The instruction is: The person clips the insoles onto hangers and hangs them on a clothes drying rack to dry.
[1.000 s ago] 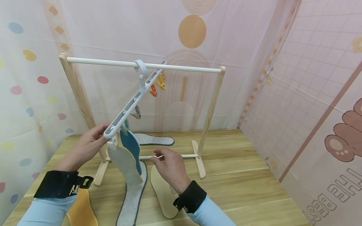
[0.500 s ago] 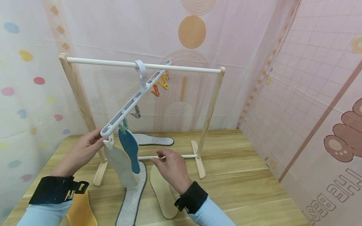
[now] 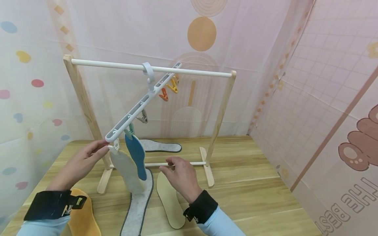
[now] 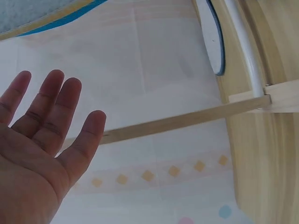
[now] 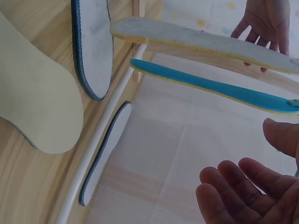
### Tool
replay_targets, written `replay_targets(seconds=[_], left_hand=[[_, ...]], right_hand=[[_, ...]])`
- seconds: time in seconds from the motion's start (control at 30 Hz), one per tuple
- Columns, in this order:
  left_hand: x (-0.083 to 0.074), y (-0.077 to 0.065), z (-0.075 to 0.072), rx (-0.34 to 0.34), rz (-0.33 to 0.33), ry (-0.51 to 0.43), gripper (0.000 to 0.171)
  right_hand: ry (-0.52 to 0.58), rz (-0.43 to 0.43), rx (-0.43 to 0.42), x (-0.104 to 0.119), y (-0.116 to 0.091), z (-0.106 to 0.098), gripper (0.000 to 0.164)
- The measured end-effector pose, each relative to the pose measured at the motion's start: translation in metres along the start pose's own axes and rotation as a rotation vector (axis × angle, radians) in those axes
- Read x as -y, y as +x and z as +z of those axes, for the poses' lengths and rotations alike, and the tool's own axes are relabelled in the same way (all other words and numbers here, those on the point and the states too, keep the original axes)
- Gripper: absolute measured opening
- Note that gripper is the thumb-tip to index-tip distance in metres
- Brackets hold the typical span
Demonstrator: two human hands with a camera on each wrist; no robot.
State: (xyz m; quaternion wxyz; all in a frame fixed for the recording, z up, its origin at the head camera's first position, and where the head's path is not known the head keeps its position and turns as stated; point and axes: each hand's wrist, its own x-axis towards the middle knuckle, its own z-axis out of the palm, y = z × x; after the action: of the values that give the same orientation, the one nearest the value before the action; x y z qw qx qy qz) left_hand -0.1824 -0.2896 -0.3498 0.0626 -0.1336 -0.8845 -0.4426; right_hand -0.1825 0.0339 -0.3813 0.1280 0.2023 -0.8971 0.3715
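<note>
My left hand (image 3: 79, 164) is at the near end of a white clip hanger (image 3: 152, 93), fingertips right beside its white clip (image 3: 115, 146). In the left wrist view its fingers (image 4: 70, 100) are straight and spread, holding nothing. From that clip hangs a greyish insole (image 3: 127, 173), tilted. A blue insole (image 3: 136, 158) hangs behind it from a green clip (image 3: 129, 131). My right hand (image 3: 181, 178) hovers over a beige insole (image 3: 169, 203) on the table, empty, its fingers (image 5: 229, 186) loosely bent. Orange, yellow and grey clips on the hanger hold nothing.
The hanger hooks over the white top rod (image 3: 109, 64) of a wooden rack (image 3: 220, 121). On the wood-grain table (image 3: 251, 190) lie two dark-edged grey insoles, one in front (image 3: 134, 216) and one behind (image 3: 160, 146), plus an orange insole (image 3: 84, 216) at the left.
My left hand has drawn back slightly left and down from the hanger. The hanger's near end has shifted left with the hanging insoles, its far end right. The right hand stays almost still.
</note>
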Motion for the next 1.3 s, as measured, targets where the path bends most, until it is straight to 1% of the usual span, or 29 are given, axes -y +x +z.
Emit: replay_targets(seconds=[0.13, 0.37, 0.57, 0.73, 0.93, 1.1, 1.3], left_hand=[[0.008, -0.004, -0.001, 0.002, -0.021, 0.015, 0.053], [0.02, -0.011, -0.002, -0.016, -0.056, 0.081, 0.055], [0.028, -0.018, -0.002, -0.016, -0.055, 0.13, 0.056], [0.033, -0.02, 0.0, 0.001, -0.046, 0.163, 0.055], [0.035, -0.02, 0.003, 0.047, -0.085, 0.214, 0.059], [0.037, -0.019, 0.004, 0.133, -0.144, 0.272, 0.068], [0.041, -0.021, 0.005, 0.186, -0.15, 0.324, 0.068]], right_hand=[[-0.009, 0.005, 0.004, -0.002, 0.0, 0.001, 0.035], [-0.037, 0.008, 0.004, -0.008, -0.001, 0.003, 0.034], [-0.084, 0.023, 0.014, -0.012, 0.0, 0.007, 0.035], [-0.115, 0.031, 0.032, -0.017, -0.001, 0.01, 0.037], [-0.154, 0.04, 0.044, -0.021, -0.002, 0.011, 0.041], [-0.173, 0.069, 0.057, -0.025, -0.001, 0.013, 0.039], [-0.195, 0.112, 0.095, -0.027, 0.0, 0.015, 0.041]])
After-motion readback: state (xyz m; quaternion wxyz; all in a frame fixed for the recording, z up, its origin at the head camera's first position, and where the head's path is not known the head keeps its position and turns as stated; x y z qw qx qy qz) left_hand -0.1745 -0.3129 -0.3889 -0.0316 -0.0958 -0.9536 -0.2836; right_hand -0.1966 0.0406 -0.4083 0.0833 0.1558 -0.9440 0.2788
